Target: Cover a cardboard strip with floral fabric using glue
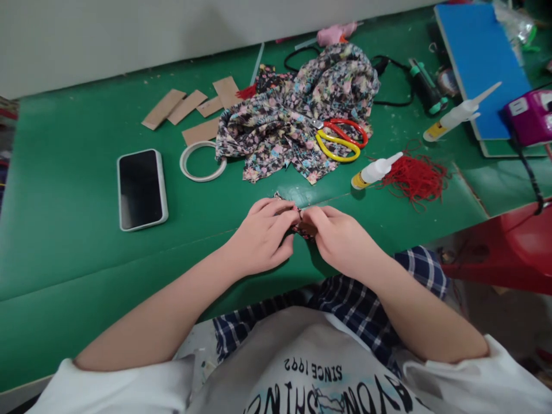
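Bench: a broad, glossy green-topped bench spreads beneath and beyond the left hand and right hand; a seam crosses it under them.
Wall: a plain pale grey upright surface, past the bench's edge farthest from both hands.
Shirt: a pale grey shirt with white sleeves, nearer the body than the hands; upside down in view, it reads "SINCE 1992", with larger dark lettering folded and partly cut off.
Stool: a glossy red plastic seat, right of the right hand, beyond the bench edge.
Board: a flat blue rectangular board, far ahead and right of the right hand.
Cloth: a crumpled black floral fabric, ahead of both hands, red-and-yellow-handled scissors lying on it.
Phone: a black-screened phone in a pale case, left of the left hand; nothing readable.
Bottles: two white-nozzled bottles with yellow labels, ahead and right of the right hand; print too small to read.
Held piece: a small dark floral scrap with brown card, between both hands, each pinching it with curled fingers; mostly hidden, its visible length slants from far left to near right.
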A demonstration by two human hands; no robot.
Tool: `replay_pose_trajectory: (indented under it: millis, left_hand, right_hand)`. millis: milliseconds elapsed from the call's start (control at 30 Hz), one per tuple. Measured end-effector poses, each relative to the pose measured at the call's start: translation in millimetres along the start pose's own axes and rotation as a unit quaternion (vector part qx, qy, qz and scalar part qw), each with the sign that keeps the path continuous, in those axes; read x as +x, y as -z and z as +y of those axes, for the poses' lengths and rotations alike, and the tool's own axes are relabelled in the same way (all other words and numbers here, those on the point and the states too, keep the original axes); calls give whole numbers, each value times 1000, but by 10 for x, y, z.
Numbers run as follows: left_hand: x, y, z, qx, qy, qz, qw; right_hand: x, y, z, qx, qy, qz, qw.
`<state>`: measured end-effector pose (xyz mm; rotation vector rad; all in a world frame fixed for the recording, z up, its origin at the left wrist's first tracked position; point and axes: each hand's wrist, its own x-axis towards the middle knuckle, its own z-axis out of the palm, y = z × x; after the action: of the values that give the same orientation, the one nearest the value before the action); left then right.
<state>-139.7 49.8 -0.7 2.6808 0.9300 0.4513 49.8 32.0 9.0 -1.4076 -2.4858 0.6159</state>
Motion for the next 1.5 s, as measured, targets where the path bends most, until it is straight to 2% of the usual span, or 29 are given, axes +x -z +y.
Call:
replay_pose_trajectory:
  millis: [167, 300, 467, 600, 733, 833, 1100, 1267, 1400, 1500]
  left_hand:
    - [-2, -36, -7, -2, 9, 12, 1000]
    - [-21, -58, 58, 47, 0, 27, 999]
    - [-51, -74, 166, 99, -36, 14, 994]
    - [-61, -82, 183, 108, -47, 19, 993]
    - [-68, -67, 190, 119, -33, 3, 992]
    - [-77, -51, 222, 134, -22, -15, 991]
    - [-108, -73, 295, 157, -2, -30, 987]
    - [-110, -98, 293, 157, -1, -19, 987]
    - [-106, -110, 299, 155, 3, -17, 988]
    - [-109, -107, 306, 157, 7, -21, 987]
  right_hand:
    - [-24, -55, -7, -81, 54, 17, 995]
    - [-16, -33, 13, -75, 49, 13, 996]
    - [-21, -18, 0, -47, 50, 21, 997]
    - [-1, 31, -17, 12, 6, 12, 1000]
    - [69, 117, 10, 147, -67, 23, 987]
    - [157, 145, 58, 207, -69, 44, 975]
    - [309, -16, 262, 30, 31, 65, 997]
    - [201, -108, 265, -59, 108, 59, 991]
    - [177, -77, 208, -159, 151, 37, 975]
    - [239, -33, 210, -136, 162, 20, 977]
